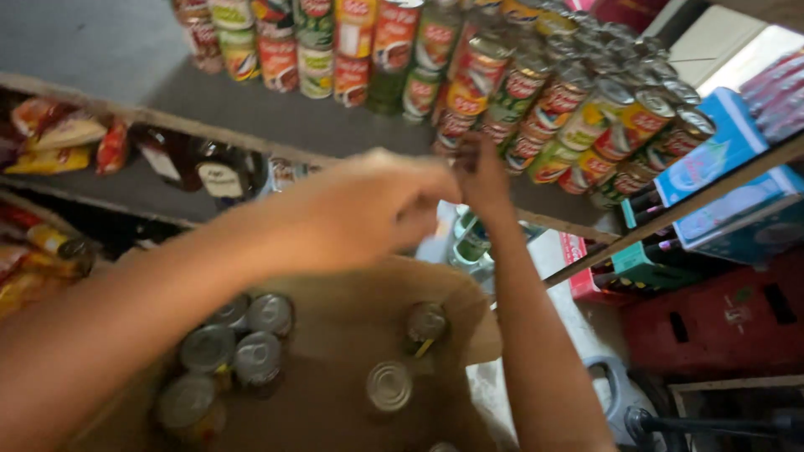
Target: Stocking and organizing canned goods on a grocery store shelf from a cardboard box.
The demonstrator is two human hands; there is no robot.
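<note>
Both hands up at the shelf, cans everywhere.
Our right hand (484, 180) reaches the glossy stacked cans (536, 109) at one o'clock, grip hidden; left hand (360, 209) curls loosely, empty; ribbed steel lids (251, 343) sit in the cardboard box (352, 335) at six.

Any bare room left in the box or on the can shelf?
Cardboard box: bare floor between the can cluster at left and two loose cans. Shelf: grey strip free left of and below the stacked cans. Crowded on the right, where the right hand reaches; left hand hovers.
</note>
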